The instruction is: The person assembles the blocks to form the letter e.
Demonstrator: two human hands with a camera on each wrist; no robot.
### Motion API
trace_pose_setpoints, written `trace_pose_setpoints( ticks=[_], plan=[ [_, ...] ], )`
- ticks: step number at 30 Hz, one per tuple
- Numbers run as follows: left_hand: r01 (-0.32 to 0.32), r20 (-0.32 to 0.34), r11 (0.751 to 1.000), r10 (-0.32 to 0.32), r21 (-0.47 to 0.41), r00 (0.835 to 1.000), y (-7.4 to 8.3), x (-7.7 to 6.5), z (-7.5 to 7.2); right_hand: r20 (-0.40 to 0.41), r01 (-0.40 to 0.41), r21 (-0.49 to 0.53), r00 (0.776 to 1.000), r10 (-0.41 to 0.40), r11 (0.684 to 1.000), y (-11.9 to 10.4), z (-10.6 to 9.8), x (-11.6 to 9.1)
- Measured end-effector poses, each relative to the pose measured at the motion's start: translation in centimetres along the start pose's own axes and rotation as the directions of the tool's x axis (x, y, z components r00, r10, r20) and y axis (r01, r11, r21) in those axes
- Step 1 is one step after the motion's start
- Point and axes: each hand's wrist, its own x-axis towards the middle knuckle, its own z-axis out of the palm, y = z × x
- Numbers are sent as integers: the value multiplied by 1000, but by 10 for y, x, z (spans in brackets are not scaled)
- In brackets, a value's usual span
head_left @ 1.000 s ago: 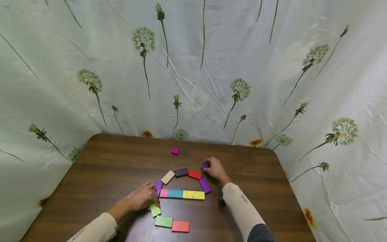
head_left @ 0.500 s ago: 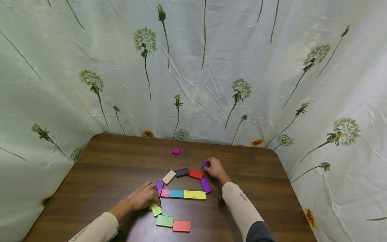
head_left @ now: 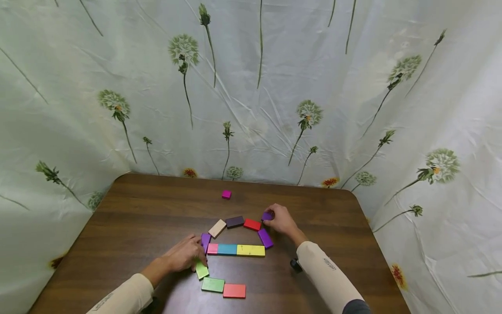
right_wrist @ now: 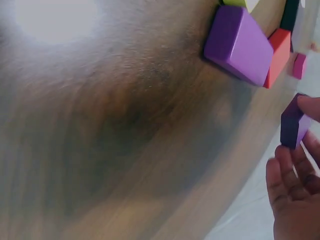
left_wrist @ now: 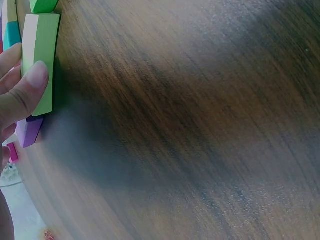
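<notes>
My left hand (head_left: 183, 255) grips a light green block (left_wrist: 44, 55) on the table, thumb on its near face. That block lies between a purple block (head_left: 205, 242) and a green block (head_left: 213, 284), with a coral block (head_left: 234, 291) beside the green one. My right hand (head_left: 281, 220) pinches a small purple block (right_wrist: 291, 125) between thumb and fingers, just beyond the arc's right side. Beige (head_left: 217, 228), dark (head_left: 234, 222) and red (head_left: 252, 224) blocks and a larger purple block (head_left: 265, 238) form that arc. Inside the arc's base runs a row of a pink block (head_left: 212, 249), a teal block (head_left: 227, 249) and a yellow block (head_left: 251, 250).
A magenta cube (head_left: 226, 194) sits by itself near the far edge of the brown wooden table (head_left: 149, 209). Behind the table hangs a pale curtain (head_left: 251, 100) printed with dandelions.
The right hand has shifted slightly right with the small purple block, and its forearm has swung outward to the right. The left hand stays on the light green block.
</notes>
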Motion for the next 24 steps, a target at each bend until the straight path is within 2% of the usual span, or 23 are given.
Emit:
trace_pose_setpoints(
  ticks=[7,12,16,20,24],
  plan=[
    [-36,-52,999,36,8,998,-1,0,2,96,139,-22,986,-136,990,-7,-4,-24],
    [-64,-86,997,66,33,994,-1,0,1,142,232,-22,963,-227,972,-13,1,-43],
    [-50,-88,999,52,20,995,0,-1,1,210,251,-26,948,-240,968,-18,8,-56],
    [-20,-61,1000,20,3,998,1,-1,1,276,226,-14,937,-214,974,-23,14,-68],
    [13,-34,1000,-13,-1,999,1,-2,2,315,235,10,922,-226,972,-25,23,-79]
  ],
)
